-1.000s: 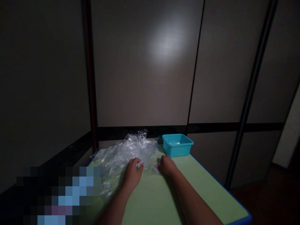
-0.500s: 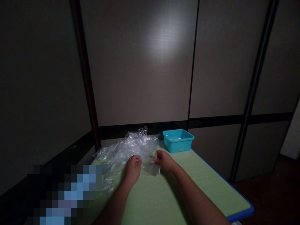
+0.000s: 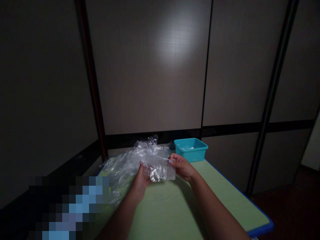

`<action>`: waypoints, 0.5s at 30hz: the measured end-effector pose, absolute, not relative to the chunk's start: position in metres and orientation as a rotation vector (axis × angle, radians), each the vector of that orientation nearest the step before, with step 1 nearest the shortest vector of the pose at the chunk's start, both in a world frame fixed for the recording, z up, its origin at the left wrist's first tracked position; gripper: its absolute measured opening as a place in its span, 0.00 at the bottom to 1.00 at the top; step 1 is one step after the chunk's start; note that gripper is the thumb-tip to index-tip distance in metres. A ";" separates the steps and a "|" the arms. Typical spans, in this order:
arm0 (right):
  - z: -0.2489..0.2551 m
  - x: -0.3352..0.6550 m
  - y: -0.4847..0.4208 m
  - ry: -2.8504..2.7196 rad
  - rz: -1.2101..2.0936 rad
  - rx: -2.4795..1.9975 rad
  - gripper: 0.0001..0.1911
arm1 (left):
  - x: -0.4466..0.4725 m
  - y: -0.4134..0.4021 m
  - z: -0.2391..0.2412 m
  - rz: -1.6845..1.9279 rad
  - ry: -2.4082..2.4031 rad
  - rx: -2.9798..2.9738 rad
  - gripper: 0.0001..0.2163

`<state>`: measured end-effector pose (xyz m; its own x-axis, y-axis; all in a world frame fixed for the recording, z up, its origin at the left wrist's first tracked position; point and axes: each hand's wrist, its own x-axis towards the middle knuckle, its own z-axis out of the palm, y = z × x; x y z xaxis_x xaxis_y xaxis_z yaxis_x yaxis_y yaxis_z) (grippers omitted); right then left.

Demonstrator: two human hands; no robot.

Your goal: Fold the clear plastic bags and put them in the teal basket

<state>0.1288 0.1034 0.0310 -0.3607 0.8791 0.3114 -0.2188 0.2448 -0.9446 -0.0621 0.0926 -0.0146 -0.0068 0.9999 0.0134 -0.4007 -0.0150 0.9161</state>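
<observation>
Tall grey-brown cabinet panels (image 3: 150, 83) with dark trim closed off the dim room behind a pale green table (image 3: 180, 206) edged in blue, and a turquoise rectangular plastic basin (image 3: 191, 156) stood near its far edge, something pale and too small to make out inside. Left of the basin spread a crumpled heap of clear, shiny plastic (image 3: 135, 153). The piece of clear, glossy plastic film (image 3: 160, 170) was nearer the wearer than the basin and to its left, raised between both hands; whether it was joined to the heap could not be told. The left hand (image 3: 142, 180), farther from the basin, had its grip closed around the film's left end, thumb uppermost; the right hand (image 3: 184, 167), just in front of the basin, pinched the upper right edge between thumb and fingers. Holding it well probably called for light, even tension, fingertips on the very edges, and slow movements, since such thin film likely clung, slipped and creased easily.
</observation>
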 end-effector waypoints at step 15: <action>-0.011 0.120 0.131 -1.471 1.145 -0.951 0.19 | -0.061 0.083 -0.014 1.097 0.855 0.885 0.20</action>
<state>0.1200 0.1309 -0.0114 -0.1893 0.9530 0.2367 0.0046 0.2419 -0.9703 -0.0609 0.0832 -0.0141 0.2334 0.9634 -0.1322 -0.3637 0.2126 0.9069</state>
